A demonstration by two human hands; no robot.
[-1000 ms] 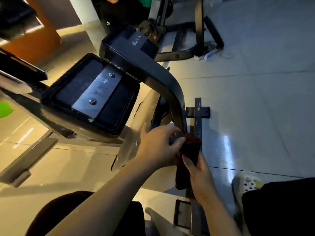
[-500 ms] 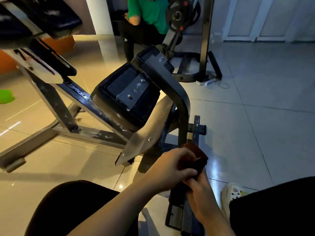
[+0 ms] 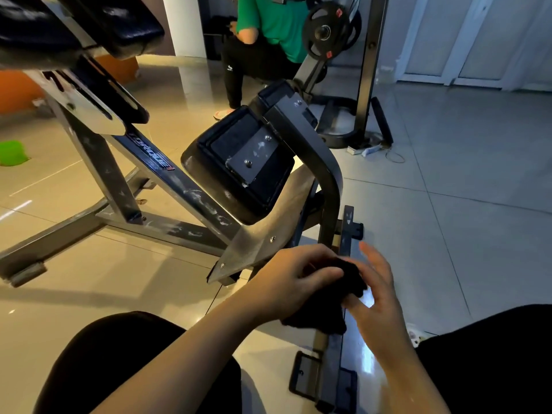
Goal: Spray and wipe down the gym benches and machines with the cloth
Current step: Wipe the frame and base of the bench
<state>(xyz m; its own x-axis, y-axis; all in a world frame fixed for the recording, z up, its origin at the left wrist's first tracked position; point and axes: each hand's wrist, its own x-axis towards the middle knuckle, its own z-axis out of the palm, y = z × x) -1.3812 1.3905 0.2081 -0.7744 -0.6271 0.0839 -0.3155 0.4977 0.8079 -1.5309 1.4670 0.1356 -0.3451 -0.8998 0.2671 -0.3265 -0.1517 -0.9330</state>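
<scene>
Low in the centre of the frame, our left hand point(image 3: 294, 280) bunches the dark cloth point(image 3: 331, 300) in a curled grip, just before the machine's upright post point(image 3: 328, 216). Our right hand point(image 3: 378, 297) lies beside it, fingers spread. We should refold to a fresh face, then wipe the post in long strokes.

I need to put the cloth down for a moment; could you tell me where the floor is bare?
The tiles right of the upright post are bare as far as the rack base. Left, floor is free between the frame's base bar and your knee. It is crowded around the footplate and both hands.
</scene>
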